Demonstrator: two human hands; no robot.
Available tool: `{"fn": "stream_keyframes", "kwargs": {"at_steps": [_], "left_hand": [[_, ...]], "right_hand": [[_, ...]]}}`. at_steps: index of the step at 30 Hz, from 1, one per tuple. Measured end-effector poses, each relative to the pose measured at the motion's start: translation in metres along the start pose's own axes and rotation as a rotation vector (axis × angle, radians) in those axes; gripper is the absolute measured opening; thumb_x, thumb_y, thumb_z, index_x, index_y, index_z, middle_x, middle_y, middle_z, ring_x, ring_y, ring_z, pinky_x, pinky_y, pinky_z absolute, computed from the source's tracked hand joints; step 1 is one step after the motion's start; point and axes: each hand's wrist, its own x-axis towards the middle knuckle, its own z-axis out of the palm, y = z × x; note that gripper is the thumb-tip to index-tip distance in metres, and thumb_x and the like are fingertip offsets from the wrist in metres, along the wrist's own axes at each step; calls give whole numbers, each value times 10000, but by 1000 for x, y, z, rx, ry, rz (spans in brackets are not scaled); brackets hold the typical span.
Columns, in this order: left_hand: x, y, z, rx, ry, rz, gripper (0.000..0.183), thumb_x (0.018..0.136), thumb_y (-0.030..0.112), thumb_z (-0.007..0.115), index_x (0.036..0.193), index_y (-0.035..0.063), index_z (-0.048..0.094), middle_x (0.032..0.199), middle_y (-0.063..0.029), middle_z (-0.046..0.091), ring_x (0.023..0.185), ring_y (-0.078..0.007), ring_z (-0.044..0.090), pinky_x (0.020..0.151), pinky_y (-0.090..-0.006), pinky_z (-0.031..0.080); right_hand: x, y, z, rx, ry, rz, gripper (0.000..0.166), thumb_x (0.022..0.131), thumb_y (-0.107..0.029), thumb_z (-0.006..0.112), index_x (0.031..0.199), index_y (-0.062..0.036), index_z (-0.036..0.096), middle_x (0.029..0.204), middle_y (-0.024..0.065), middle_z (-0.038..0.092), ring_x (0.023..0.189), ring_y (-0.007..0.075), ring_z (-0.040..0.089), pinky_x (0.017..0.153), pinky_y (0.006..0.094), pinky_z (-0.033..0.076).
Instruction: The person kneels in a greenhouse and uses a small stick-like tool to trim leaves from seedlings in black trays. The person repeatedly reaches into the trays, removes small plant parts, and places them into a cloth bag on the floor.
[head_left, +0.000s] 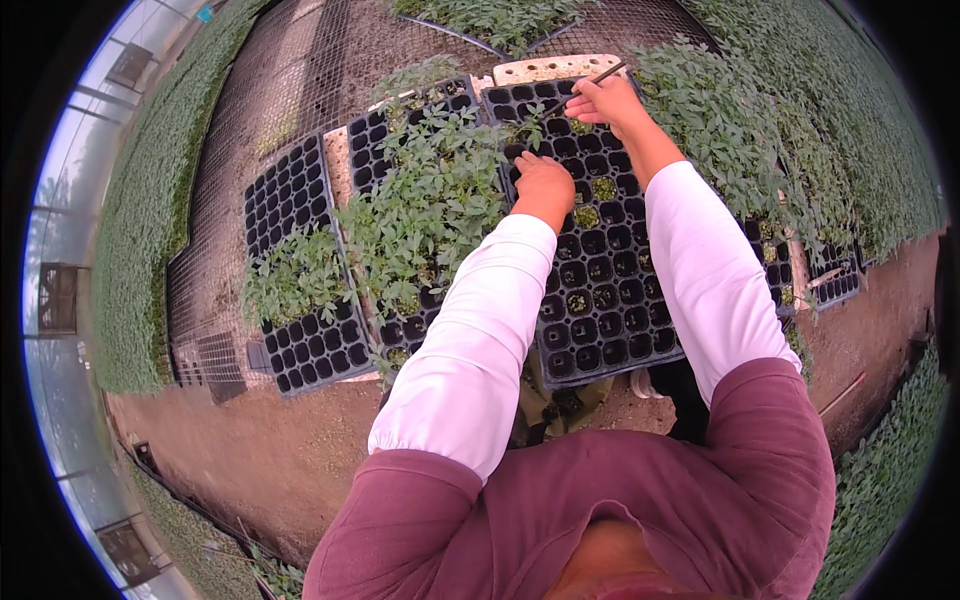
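A thin dark stick (609, 73) is gripped in my right hand (611, 105) over the far part of a black plastic cell tray (592, 241). The stick slants down to the left, towards a small green seedling (534, 127) in the tray's far left area. Just nearer than that seedling, my left hand (546, 186) is lowered onto the tray's left side, fingers pointing away from me. Its fingertips are partly hidden, so whether they pinch anything cannot be told. Many of the tray's cells look dark, while a few hold small yellow-green growth (603, 188).
To the left, a tray of dense leafy seedlings (435, 187) adjoins another, partly filled cell tray (289, 199). A perforated white foam board (555, 69) lies beyond the main tray. More seedlings (712, 112) crowd the right. Wire mesh (292, 75) forms the bench top.
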Motion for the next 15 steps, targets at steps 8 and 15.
{"fn": "stream_keyframes", "kwargs": {"at_steps": [8, 15], "left_hand": [[-5, 2, -5, -50, -44, -34, 642, 722, 246, 587, 1213, -36, 283, 1289, -246, 195, 1189, -374, 213, 915, -358, 331], [-5, 6, -11, -68, -56, -29, 567, 745, 153, 528, 1214, -47, 279, 1283, -260, 194, 1184, -376, 224, 907, -354, 341]], "right_hand": [[-8, -13, 3, -51, 8, -63, 223, 809, -159, 468, 907, 38, 510, 776, 136, 595, 628, 178, 608, 520, 234, 482], [-5, -11, 0, -30, 6, -26, 210, 807, -151, 465, 919, 23, 501, 775, 138, 595, 632, 178, 608, 526, 232, 487]]}}
